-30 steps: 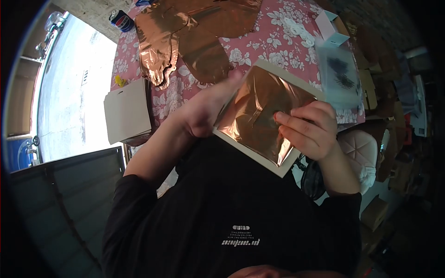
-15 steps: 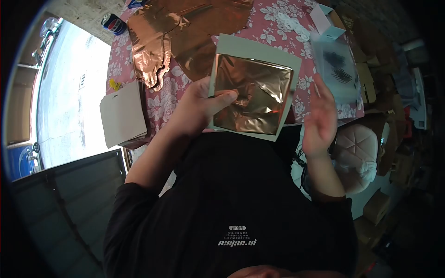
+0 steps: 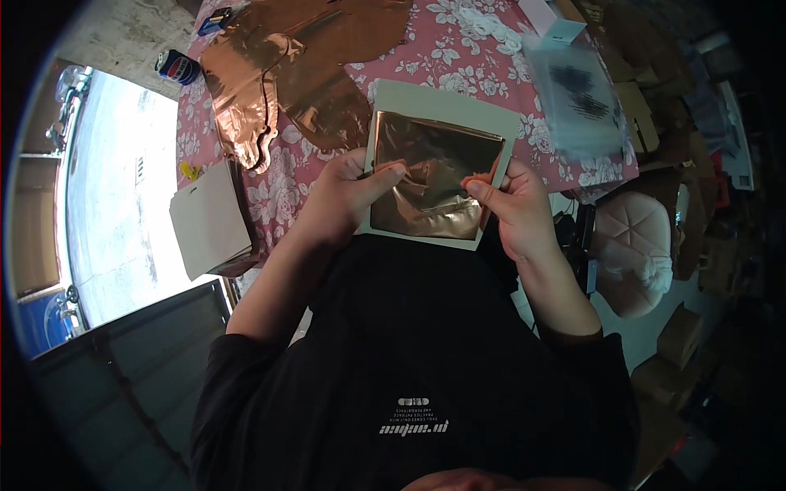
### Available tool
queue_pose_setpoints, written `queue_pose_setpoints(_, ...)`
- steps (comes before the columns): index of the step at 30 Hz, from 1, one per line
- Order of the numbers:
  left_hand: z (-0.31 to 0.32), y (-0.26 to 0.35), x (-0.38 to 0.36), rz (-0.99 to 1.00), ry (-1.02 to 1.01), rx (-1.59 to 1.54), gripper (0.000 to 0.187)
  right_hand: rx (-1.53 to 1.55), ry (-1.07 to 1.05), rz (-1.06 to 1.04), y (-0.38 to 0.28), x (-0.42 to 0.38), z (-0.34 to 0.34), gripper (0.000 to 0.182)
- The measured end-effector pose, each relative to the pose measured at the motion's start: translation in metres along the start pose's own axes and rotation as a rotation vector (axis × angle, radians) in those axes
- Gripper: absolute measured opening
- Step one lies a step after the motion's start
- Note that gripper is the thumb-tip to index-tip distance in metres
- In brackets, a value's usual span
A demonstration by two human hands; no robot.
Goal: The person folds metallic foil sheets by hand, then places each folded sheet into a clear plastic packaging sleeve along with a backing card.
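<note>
Square copper-coloured foil sheet (image 3: 426,147) lies on a pale rectangular card (image 3: 442,98), held up at the near edge of the table with the pink floral cloth (image 3: 442,78). Left hand (image 3: 340,192) grips card and foil at the left side, thumb on top; right hand (image 3: 526,209) pinches the right side the same way. Loose copper foil (image 3: 315,90) is toward the far left of the table, stack of pale cards (image 3: 209,221) at its near left corner.

To do it well: keep the card level, pinch lightly — foil looks thin and already creased mid-sheet. Smooth outward from the middle, both thumbs even, card border kept in view.

Versus the earlier frame: right hand was open, off the card — now it's gripping. Left grip looks unchanged.
</note>
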State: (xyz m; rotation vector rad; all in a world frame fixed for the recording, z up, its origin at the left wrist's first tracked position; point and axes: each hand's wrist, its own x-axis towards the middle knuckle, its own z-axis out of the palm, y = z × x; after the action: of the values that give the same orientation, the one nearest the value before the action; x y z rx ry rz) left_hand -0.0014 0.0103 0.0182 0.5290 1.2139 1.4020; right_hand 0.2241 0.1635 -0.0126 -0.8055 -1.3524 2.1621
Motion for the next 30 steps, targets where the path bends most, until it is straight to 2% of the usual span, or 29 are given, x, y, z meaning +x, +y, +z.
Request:
queue_pose_setpoints(2,0.009,0.005,-0.001,-0.018,0.048,0.071,0.022,-0.008,0.010,-0.002,0.004,-0.004,-0.001,0.021)
queue_pose_setpoints(4,0.015,0.008,-0.001,-0.021,0.042,0.085,0.022,0.176,0.021,-0.020,0.008,-0.010,-0.001,0.021)
queue_pose_setpoints(6,0.016,0.005,0.001,-0.021,0.041,0.101,0.021,0.172,0.040,-0.056,0.015,-0.012,-0.007,0.020)
queue_pose_setpoints(12,0.018,0.003,0.004,-0.077,-0.063,0.217,0.016,0.231,0.096,-0.118,0.016,-0.025,-0.013,0.020)
queue_pose_setpoints(14,0.022,-0.002,0.004,-0.048,0.037,0.453,0.016,0.262,0.076,-0.114,0.019,-0.030,-0.018,0.021)
queue_pose_setpoints(17,0.029,-0.004,0.004,0.024,-0.006,0.466,0.017,0.318,0.132,-0.091,0.021,-0.033,-0.020,0.020)
queue_pose_setpoints(24,0.043,-0.008,0.008,-0.031,-0.026,0.408,0.021,0.223,0.181,-0.192,0.026,-0.038,-0.027,0.022)
queue_pose_setpoints(28,0.051,-0.012,0.025,-0.039,-0.050,0.524,0.026,0.251,0.197,-0.156,0.020,-0.050,-0.049,0.012)
queue_pose_setpoints(30,0.069,-0.007,0.046,0.254,0.075,0.604,0.028,0.258,0.208,-0.123,0.022,-0.063,-0.079,0.013)
